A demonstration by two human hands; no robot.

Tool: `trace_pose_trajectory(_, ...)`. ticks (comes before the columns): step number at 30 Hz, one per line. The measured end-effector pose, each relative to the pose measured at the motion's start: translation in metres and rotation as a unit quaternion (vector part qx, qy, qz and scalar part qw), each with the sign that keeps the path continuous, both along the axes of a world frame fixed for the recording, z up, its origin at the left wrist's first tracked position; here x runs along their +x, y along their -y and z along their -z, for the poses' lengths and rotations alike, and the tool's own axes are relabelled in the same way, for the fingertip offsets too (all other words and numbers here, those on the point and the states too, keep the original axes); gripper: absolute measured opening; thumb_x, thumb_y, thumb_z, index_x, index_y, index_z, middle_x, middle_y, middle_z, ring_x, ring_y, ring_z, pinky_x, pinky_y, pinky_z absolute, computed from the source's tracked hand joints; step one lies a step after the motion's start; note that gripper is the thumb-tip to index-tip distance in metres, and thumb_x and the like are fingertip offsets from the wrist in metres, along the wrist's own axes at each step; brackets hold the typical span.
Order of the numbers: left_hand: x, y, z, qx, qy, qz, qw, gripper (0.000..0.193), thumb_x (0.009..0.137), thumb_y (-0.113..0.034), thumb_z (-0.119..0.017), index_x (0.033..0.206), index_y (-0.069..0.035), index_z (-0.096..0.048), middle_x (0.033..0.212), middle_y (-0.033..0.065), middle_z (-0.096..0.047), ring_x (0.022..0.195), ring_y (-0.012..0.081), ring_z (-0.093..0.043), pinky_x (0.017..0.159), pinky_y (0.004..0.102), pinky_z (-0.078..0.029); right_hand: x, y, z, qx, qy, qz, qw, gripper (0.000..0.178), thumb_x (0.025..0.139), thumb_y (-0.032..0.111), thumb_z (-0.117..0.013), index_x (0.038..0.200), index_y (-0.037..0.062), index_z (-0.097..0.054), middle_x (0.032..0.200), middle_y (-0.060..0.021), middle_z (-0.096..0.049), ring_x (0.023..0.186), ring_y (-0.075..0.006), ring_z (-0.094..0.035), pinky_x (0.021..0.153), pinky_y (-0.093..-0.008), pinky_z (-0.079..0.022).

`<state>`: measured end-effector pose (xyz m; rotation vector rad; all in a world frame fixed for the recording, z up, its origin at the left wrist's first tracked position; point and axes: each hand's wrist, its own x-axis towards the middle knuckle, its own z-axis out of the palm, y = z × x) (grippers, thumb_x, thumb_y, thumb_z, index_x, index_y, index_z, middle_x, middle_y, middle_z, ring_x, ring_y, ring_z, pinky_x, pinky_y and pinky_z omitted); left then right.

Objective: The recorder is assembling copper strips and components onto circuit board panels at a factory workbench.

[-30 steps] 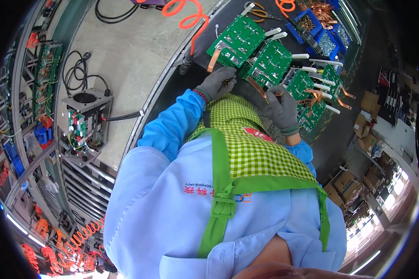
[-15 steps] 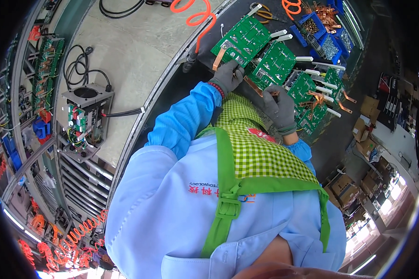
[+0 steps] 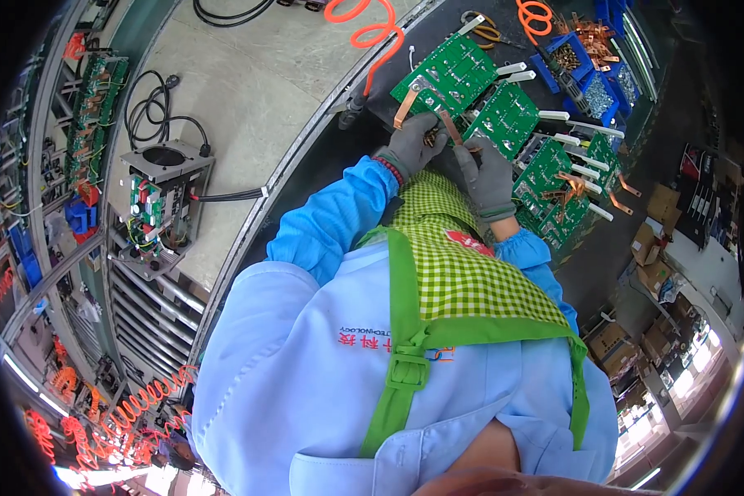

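My right hand [image 3: 489, 178], in a grey glove, pinches a bent copper strip [image 3: 450, 126] by its lower end, with the strip's upper end against the nearby green circuit boards. Beside it, my left hand [image 3: 413, 147], also gloved in grey, has its fingers curled around small brass-coloured pieces [image 3: 431, 138], too small to name surely. Just beyond the hands lies a green circuit board [image 3: 448, 74] with another copper strip [image 3: 404, 108] on its near-left corner. A second green board [image 3: 506, 118] sits to its right, and more boards [image 3: 541, 178] follow further right, with white bars sticking out.
Blue bins [image 3: 597, 96] at the back right hold screws and copper parts. A dark power screwdriver [image 3: 572, 88] lies by them. Orange coiled hoses [image 3: 378, 37] hang over the bench, near orange-handled pliers [image 3: 489, 33]. Left stands a metal-cased unit [image 3: 159, 194] with cables.
My right hand has moved left toward my left hand, and the copper strip has swung more upright between them. The whole view has shifted slightly.
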<state>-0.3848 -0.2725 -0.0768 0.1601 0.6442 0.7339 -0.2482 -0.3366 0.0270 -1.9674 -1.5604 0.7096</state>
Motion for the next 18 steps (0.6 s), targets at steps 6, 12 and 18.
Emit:
trace_pose_trajectory(6, -0.004, -0.005, -0.024, 0.119, -0.117, 0.032, 0.985, 0.016, 0.089, -0.019, -0.055, 0.094, -0.004, -0.055, 0.088, 0.0061, -0.056, 0.080, 0.0132, -0.056, 0.069, 0.0292, -0.049, -0.008, -0.003, 0.009, -0.004, 0.091, -0.043, 0.995, 0.025, 0.085, 0.033, -0.061, 0.086, 0.0087, -0.059, 0.079, -0.0116, -0.063, 0.070, -0.0293, -0.063, 0.059, -0.0390, -0.049)
trace_pose_trajectory(12, 0.004, -0.011, -0.011, 0.114, -0.140, 0.089, 0.980, 0.018, 0.088, -0.019, -0.057, 0.095, -0.003, -0.055, 0.084, 0.0064, -0.054, 0.077, 0.0141, -0.055, 0.067, 0.0311, -0.048, -0.022, -0.010, 0.018, -0.043, 0.079, -0.100, 0.991, 0.022, 0.085, 0.028, -0.062, 0.095, 0.0088, -0.060, 0.087, -0.0132, -0.064, 0.076, -0.0314, -0.063, 0.064, -0.0400, -0.049)
trace_pose_trajectory(18, -0.003, -0.019, -0.030, 0.064, -0.205, 0.150, 0.965, 0.020, 0.089, -0.025, -0.058, 0.088, -0.005, -0.054, 0.075, 0.0042, -0.056, 0.054, 0.0085, -0.049, 0.047, 0.0232, -0.042, 0.030, -0.013, -0.045, -0.061, 0.004, -0.185, 0.981, 0.035, 0.083, 0.023, -0.062, 0.114, 0.0083, -0.056, 0.098, -0.0144, -0.062, 0.085, -0.0308, -0.062, 0.072, -0.0393, -0.049)
